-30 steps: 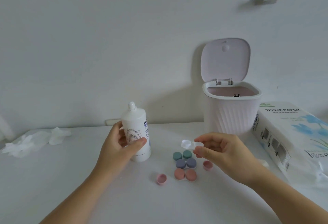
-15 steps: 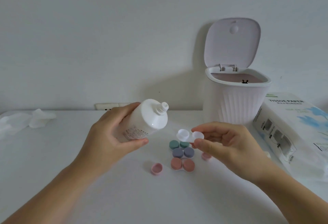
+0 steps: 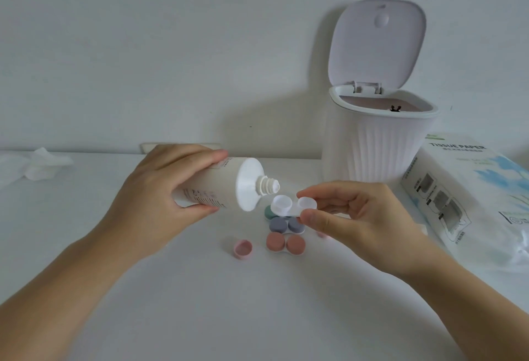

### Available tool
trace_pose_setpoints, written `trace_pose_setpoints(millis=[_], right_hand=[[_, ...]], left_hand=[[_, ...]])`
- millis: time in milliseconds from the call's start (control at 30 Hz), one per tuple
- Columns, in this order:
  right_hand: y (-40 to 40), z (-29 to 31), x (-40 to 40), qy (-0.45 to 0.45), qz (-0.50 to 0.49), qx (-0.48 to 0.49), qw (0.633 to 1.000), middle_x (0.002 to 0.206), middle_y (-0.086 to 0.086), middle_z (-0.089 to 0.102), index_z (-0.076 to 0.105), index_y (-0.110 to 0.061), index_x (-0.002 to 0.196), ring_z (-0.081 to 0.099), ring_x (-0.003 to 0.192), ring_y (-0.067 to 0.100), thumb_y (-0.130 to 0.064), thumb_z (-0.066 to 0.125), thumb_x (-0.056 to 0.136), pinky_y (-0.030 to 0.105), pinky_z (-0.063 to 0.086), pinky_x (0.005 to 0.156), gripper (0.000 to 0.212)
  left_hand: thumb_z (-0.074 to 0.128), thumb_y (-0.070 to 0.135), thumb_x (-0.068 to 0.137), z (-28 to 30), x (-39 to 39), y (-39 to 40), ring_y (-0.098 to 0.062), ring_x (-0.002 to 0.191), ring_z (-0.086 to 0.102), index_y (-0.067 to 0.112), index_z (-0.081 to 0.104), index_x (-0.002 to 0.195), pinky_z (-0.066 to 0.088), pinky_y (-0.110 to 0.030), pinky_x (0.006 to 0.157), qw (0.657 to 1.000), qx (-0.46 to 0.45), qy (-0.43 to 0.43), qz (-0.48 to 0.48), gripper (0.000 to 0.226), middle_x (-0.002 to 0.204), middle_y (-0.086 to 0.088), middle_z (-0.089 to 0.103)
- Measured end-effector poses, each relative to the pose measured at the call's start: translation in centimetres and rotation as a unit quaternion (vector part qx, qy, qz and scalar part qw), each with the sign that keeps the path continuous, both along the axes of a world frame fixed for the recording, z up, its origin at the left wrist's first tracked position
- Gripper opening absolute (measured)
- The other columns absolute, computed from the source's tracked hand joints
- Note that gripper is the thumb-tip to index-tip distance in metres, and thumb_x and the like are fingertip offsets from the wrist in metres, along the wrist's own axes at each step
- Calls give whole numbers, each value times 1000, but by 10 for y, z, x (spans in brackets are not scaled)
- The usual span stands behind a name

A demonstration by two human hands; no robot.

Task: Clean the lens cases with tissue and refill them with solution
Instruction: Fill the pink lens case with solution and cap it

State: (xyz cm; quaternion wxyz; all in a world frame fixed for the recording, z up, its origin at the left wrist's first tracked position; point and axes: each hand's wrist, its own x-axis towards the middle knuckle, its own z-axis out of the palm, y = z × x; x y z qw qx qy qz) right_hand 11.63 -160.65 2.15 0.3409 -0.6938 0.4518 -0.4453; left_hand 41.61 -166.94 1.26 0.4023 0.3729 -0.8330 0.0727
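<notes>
My left hand (image 3: 160, 194) grips a white solution bottle (image 3: 229, 186), tipped on its side with the open nozzle pointing right, just above the left well of a white lens case (image 3: 289, 206). My right hand (image 3: 349, 214) pinches that uncapped case by its right well, above the table. Under it lie three closed cases: a green one (image 3: 269, 212), mostly hidden, a grey-blue one (image 3: 286, 224) and a terracotta one (image 3: 285, 243). A loose pink cap (image 3: 242, 249) lies open side up to their left; another pink cap (image 3: 322, 234) peeks out beneath my right hand.
A white ribbed bin (image 3: 378, 143) with its lid up stands behind my right hand. A tissue paper pack (image 3: 469, 189) lies at the right. Crumpled tissue (image 3: 37, 164) sits at the far left near the wall. The white table (image 3: 229, 303) stretches toward me.
My left hand has lifted the bottle off the table and tipped it from upright to nearly horizontal, bringing the nozzle to the white case. My right hand kept the case raised.
</notes>
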Motion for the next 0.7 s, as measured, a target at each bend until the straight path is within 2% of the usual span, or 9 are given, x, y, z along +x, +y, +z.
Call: trace_pose_setpoints(millis=[267,367,600,700], right_hand=[[2,1,1,23,1,-15,1000,83,-12,77,76,-34,95,72,73,2,-18,78,86,10,51,68,18],[1,0,1,32,0,-18,999,82,-14,77,76,-35,95,72,73,0,-18,78,86,11,53,69,19],[0,-1,1,48,-3,-26,999,83,-17,76,73,-38,97,72,78,-2,-21,79,85,10,52,71,22],[0,-2,1,48,1,-27,998,84,-17,76,73,-38,98,72,79,-1,-22,79,86,9,51,73,21]], left_hand=[[95,15,62,4,-4,4,-14,112,55,20,68,127,36,-11,99,1000,-18,-25,3,70,122,17,59],[94,14,63,5,-5,5,-13,112,54,19,69,125,35,-11,99,999,-19,-27,5,67,121,14,60],[94,10,63,8,-6,7,-17,111,55,17,70,124,41,-22,97,999,-31,-29,14,66,121,12,61],[94,8,62,8,-6,6,-17,112,55,16,70,123,40,-21,98,999,-40,-29,16,66,121,10,63]])
